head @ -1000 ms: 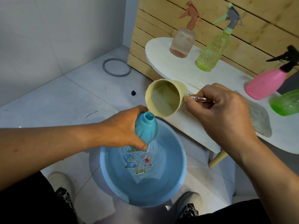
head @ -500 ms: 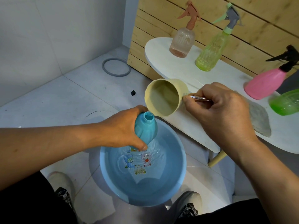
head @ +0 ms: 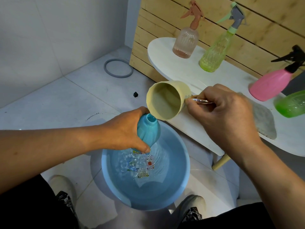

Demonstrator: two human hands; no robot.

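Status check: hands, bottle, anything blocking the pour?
Left hand grips teal bottle, mouth up, over blue basin. Right hand holds beige cup by metal handle, tipped toward bottle mouth. Nothing between cup lip and mouth.

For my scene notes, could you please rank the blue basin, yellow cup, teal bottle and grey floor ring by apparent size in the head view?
1. blue basin
2. yellow cup
3. teal bottle and grey floor ring: unsure; the ring lies farther away.
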